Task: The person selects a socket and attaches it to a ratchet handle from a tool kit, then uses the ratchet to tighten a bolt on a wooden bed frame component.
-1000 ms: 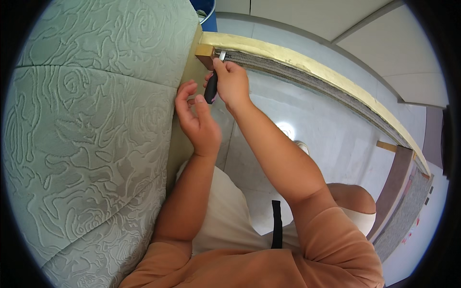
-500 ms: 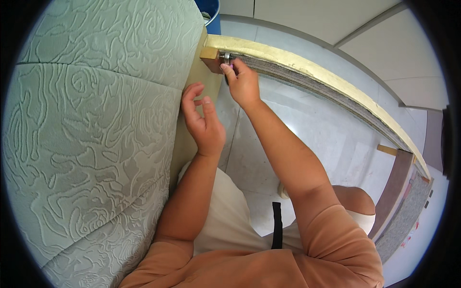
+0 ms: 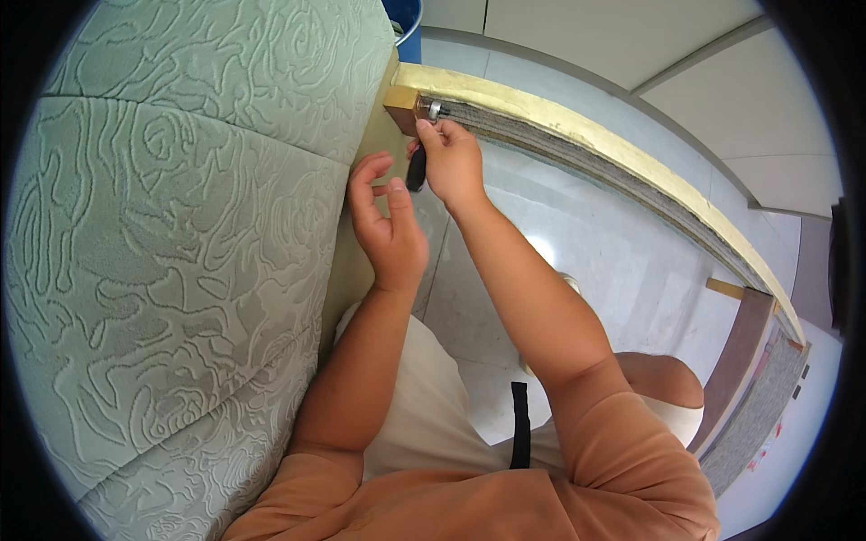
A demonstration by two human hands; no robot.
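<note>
My right hand [image 3: 456, 162] is closed around a ratchet wrench with a black handle [image 3: 417, 169]. The wrench's shiny metal head [image 3: 435, 110] is at the inner side of a wooden block [image 3: 404, 106], which stands in the corner where the yellowish padded rail [image 3: 541, 106] meets the green cushion panel [image 3: 207, 225]. The fingers partly hide the tool. Beside the panel's edge, my left hand [image 3: 388, 221] is raised with loosely curled fingers, thumb apart, and nothing in it. Its fingertips are near the wrench handle; I cannot tell whether they touch the panel.
Grey felt-like lining [image 3: 595, 180] runs along the rail's inner side. At the right, a brown board [image 3: 740, 361] and a small wooden piece [image 3: 724, 288] join it. A blue bin [image 3: 408, 41] stands behind the corner. Pale cabinets [image 3: 613, 36] line the far side above grey floor tiles [image 3: 577, 216].
My right hand has turned the wrench, so its black handle now points down toward my left hand. The left hand has barely moved. The view has shifted slightly.
</note>
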